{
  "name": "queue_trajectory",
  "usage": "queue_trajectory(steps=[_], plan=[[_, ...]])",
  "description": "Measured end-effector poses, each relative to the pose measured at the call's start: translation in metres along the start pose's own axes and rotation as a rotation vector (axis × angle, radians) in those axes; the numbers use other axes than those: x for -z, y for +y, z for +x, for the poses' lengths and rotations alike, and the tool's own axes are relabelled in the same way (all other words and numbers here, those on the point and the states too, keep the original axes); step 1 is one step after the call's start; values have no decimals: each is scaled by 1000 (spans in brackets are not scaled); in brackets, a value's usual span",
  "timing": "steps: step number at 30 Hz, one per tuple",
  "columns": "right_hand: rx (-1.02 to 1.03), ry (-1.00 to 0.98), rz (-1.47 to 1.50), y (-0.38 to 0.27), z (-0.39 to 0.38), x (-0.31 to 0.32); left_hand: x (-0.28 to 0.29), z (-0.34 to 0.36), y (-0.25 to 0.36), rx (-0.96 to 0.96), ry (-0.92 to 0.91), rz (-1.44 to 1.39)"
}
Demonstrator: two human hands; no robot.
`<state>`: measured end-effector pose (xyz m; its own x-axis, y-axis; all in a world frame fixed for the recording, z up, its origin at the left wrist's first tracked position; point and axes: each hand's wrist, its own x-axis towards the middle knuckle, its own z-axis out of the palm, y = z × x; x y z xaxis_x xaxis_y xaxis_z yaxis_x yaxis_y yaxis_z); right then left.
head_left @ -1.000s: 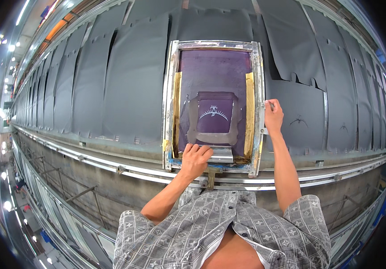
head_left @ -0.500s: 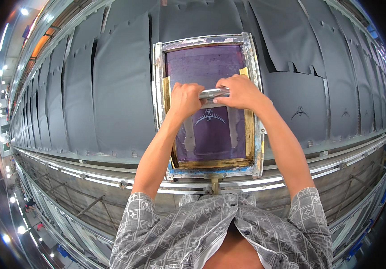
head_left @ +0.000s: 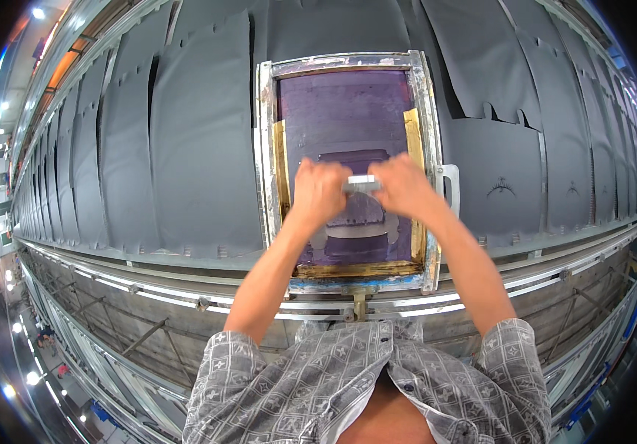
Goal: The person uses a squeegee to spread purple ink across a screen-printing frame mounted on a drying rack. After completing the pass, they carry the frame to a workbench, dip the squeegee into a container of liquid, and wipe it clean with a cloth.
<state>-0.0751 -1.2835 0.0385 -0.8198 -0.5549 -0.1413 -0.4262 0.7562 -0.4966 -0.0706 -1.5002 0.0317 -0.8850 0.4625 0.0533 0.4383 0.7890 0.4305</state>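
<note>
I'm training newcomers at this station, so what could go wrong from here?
The left hand and right hand share the silver bar; uneven pressure might streak the grey film on the purple mesh. Neither hand steadies the metal frame, so it could shift.

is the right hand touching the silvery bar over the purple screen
Touching. The head view shows the right hand gripping the right end of the silvery bar, with no gap between them.
</note>
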Motion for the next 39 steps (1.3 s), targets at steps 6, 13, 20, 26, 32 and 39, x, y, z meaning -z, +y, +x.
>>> queue_trajectory(steps=[6, 13, 20, 26, 32, 39], plan=[[-67, 8, 48, 21, 23, 0, -5, 26, -8, -6, 10, 25], [-84, 23, 305, -36, -81, -5, -9, -94, 52, 18, 36, 3], [-813, 704, 308, 80, -81, -26, -10, -108, 59, 43, 96, -27], [-828, 719, 560, 33, -70, 25, 21, -125, 44, 50, 157, -51], [-674, 796, 617, -34, 11, -76, 73, -174, -50, 55, 230, 40], [-641, 750, 707, -185, 115, -131, 147, -285, -171, 74, 194, 151]])
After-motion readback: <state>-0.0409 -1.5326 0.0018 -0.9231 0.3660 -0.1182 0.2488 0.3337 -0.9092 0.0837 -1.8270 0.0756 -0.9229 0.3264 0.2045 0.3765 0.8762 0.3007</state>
